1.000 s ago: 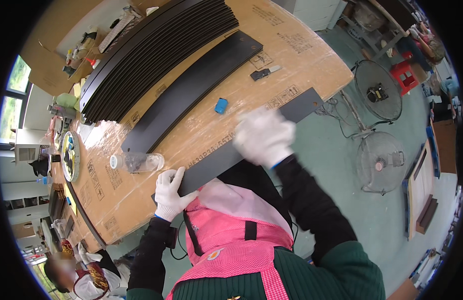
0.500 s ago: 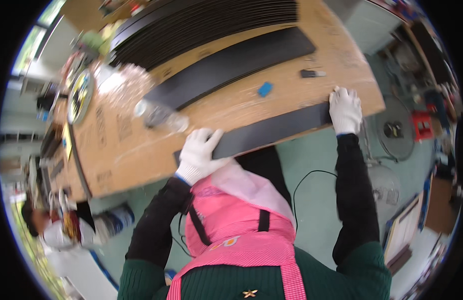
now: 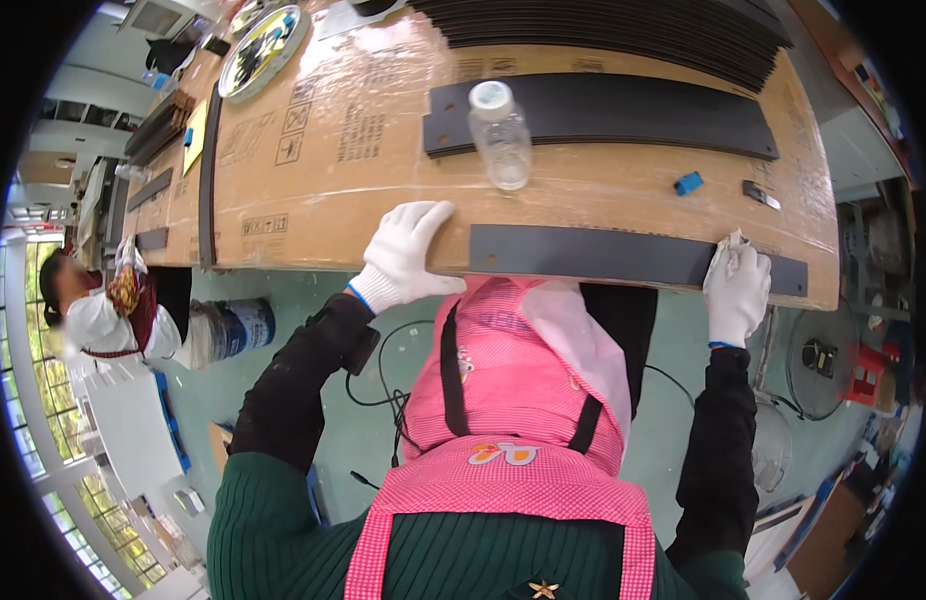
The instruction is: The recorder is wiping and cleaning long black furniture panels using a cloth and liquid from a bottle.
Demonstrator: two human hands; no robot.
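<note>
A flat dark grey strip (image 3: 593, 254), with a small hole near each end, lies along the near edge of the cardboard-covered table. My left hand (image 3: 408, 255), in a white knit glove, is just off its left end. That hand is open, thumb and fingers apart, and holds nothing. My right hand (image 3: 738, 295), gloved too, lies across the strip near its right end. Its fingers are closed on a crumpled off-white cloth (image 3: 724, 258) pressed to the strip; the glove partly hides the cloth.
A clear bottle (image 3: 503, 145) with a white lid stands before a low stack of dark strips (image 3: 608, 115). A taller stack (image 3: 603, 35) is behind. A blue block (image 3: 689, 183) and a small dark-and-silver piece (image 3: 761, 195) lie at right. Another person (image 3: 123, 310) is at far left.
The view has swung left. My left hand has come off the strip's left end. My right hand has shifted inward from the right end, and the cloth in it now shows.
</note>
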